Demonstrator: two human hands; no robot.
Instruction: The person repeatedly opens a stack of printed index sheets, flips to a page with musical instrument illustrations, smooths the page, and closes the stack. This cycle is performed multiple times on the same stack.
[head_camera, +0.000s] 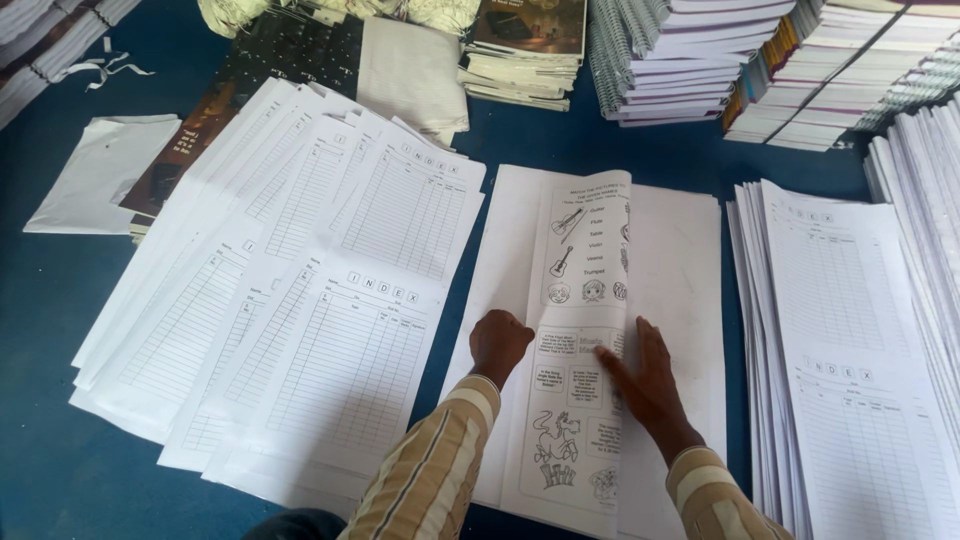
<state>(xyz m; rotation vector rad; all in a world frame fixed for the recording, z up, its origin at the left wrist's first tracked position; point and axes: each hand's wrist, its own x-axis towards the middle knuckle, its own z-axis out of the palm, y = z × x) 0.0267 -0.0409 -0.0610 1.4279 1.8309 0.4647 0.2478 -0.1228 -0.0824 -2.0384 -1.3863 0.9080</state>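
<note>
On blue cloth floor (60, 300) | left hand (497, 345) fisted, right hand (645, 375) flat on folded white printed sheet (585, 260) | ruled white index sheets (330, 300) at 9 o'clock | spiral-bound notebook stacks (680, 55) at 12

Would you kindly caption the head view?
Two bare hands, left hand and right hand, press a folded white printed sheet.

Tan-and-white striped long sleeves, buttoned cuffs, bare hands

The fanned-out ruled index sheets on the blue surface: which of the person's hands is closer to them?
Left. The left hand rests fisted beside the ruled index sheets, near their edge. The right hand lies farther off, flat on the folded picture sheet.
</note>
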